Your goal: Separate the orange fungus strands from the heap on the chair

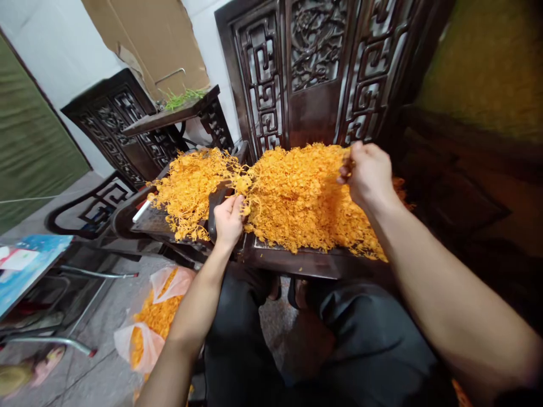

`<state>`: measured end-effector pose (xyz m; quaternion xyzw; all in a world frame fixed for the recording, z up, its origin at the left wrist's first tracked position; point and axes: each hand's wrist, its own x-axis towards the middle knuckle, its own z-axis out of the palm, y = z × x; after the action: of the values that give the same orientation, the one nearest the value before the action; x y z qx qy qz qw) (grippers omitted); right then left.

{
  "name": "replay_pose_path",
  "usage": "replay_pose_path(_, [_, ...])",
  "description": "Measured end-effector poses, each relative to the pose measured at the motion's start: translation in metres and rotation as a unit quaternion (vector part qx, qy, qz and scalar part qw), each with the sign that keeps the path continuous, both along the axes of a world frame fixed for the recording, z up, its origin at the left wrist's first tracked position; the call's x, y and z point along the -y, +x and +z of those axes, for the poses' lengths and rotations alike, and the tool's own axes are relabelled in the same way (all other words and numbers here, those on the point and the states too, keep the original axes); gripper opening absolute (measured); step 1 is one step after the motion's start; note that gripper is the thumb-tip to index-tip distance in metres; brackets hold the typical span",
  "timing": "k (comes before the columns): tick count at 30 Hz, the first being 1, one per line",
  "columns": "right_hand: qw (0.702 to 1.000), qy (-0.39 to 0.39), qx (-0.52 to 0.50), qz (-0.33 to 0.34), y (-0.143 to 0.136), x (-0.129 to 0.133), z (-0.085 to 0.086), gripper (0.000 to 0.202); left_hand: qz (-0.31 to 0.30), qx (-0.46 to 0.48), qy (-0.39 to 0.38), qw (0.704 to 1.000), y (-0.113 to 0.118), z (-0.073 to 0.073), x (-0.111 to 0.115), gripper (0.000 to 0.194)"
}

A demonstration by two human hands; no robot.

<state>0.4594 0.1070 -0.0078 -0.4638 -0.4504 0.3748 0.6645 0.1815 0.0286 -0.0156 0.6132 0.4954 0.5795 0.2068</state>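
wooden seating (292, 264): 2 orange heaps (297, 195) | 2 hands (371, 172), left (228, 221) pinching strands (242, 183)

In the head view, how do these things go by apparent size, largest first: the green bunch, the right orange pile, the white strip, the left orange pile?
1. Right orange pile
2. Left orange pile
3. Green bunch
4. White strip
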Motion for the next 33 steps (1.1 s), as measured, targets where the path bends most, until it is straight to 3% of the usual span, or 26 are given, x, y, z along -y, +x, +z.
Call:
replay_pose_path(3, [0.989,-0.048,-0.031,0.138,-0.012,0.018,-0.001,0.023,0.055,-0.112,0.06,0.99,0.0,0.002,0.0,0.044])
replay_pose_path(6, [0.963,-0.072,-0.011,0.26,-0.037,0.047,0.007,0.026,0.092,-0.174,0.116,0.973,0.005,0.006,0.002,0.039])
replay_pose_path(11, [0.906,-0.194,0.003,0.377,-0.064,0.08,0.025,0.058,0.13,-0.188,0.14,0.963,0.008,0.008,0.003,0.036])
replay_pose_path(14, [0.874,-0.226,-0.021,0.431,-0.079,0.093,0.024,0.062,0.147,-0.191,0.141,0.96,0.007,0.006,0.002,0.033])
replay_pose_path(18, [0.881,-0.172,-0.127,0.423,-0.101,0.107,0.015,0.047,0.157,-0.221,0.14,0.952,0.006,0.004,-0.001,0.034])
replay_pose_path(21, [0.867,-0.167,-0.119,0.455,-0.11,0.124,0.012,0.033,0.151,-0.239,0.13,0.95,0.005,0.003,-0.012,0.036])
replay_pose_path(24, [0.831,-0.11,0.005,0.545,-0.11,0.151,0.02,0.029,0.146,-0.24,0.092,0.955,0.005,0.002,-0.027,0.037])
replay_pose_path(27, [0.763,0.016,0.165,0.625,-0.101,0.165,0.034,0.025,0.134,-0.213,0.061,0.966,0.006,0.0,-0.036,0.039])
replay_pose_path(28, [0.765,0.041,0.196,0.612,-0.094,0.161,0.039,0.024,0.116,-0.192,0.055,0.973,0.007,-0.001,-0.036,0.041])
replay_pose_path(30, [0.83,0.063,0.231,0.503,-0.076,0.137,0.046,0.024,0.041,-0.119,0.025,0.992,0.009,-0.004,-0.032,0.045])
replay_pose_path(32, [0.912,0.064,0.266,0.305,-0.052,0.093,0.047,0.024,-0.079,-0.013,-0.042,0.996,0.011,-0.008,-0.026,0.05])
replay_pose_path(33, [0.935,0.054,0.296,0.189,-0.038,0.067,0.046,0.024,-0.141,0.037,-0.081,0.986,0.011,-0.011,-0.023,0.052])
